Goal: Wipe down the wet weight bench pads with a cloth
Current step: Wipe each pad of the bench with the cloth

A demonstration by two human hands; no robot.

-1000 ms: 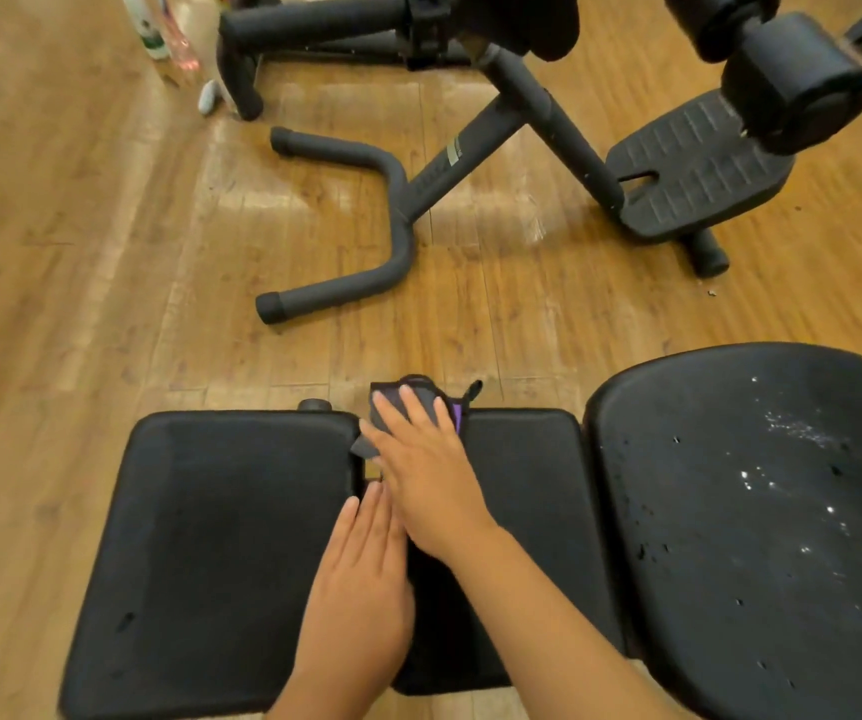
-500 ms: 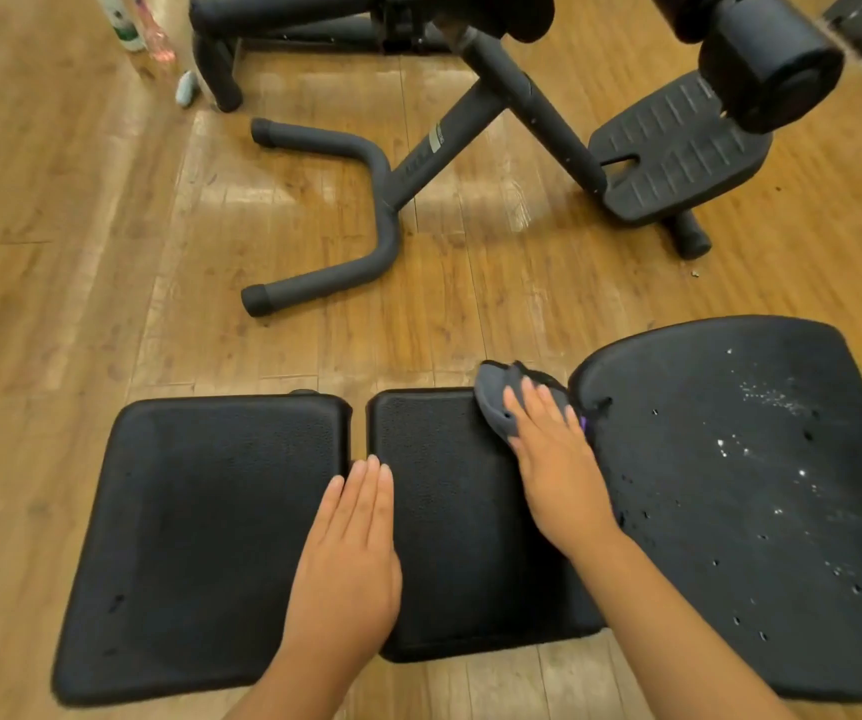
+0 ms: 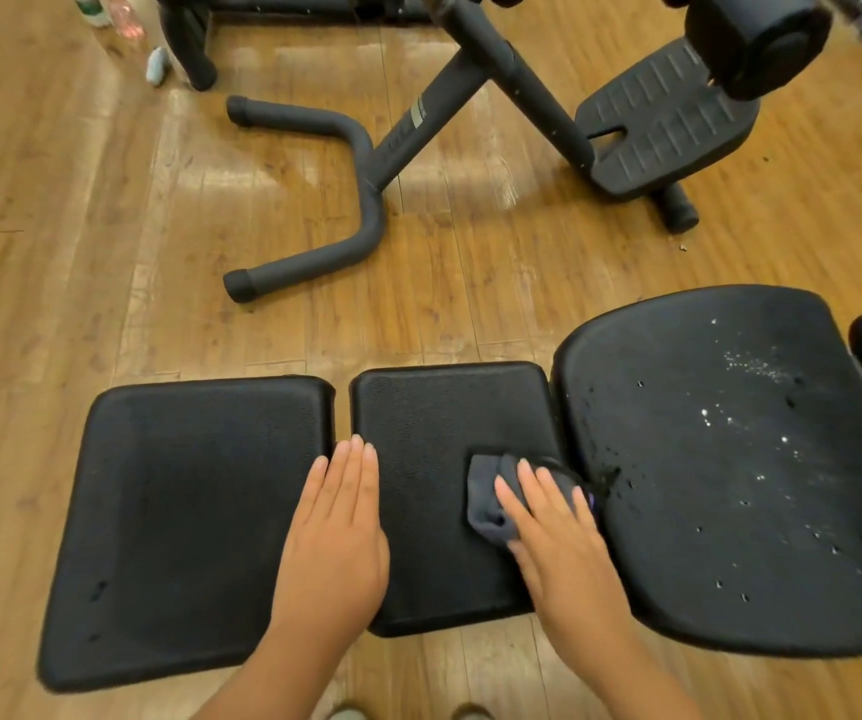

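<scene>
Two hands on the bench, lower centre of frame.
Right hand [image 3: 559,532] presses flat, fingers straight, on the bunched cloth [image 3: 494,506] at the middle pad [image 3: 434,418]'s right edge (droplets remain on the right pad [image 3: 730,459]); left hand [image 3: 335,532] lies flat, fingers together, likely bracing.

Three black bench pads sit side by side over a wooden floor [image 3: 81,241]. The left pad [image 3: 185,511] and middle pad [image 3: 434,423] look mostly dry, with a flat left hand [image 3: 333,548] resting across the gap between them. A dark cloth [image 3: 491,506] lies on the middle pad's right edge under the right hand [image 3: 559,543]. The large right pad [image 3: 730,459] is speckled with water drops.
</scene>
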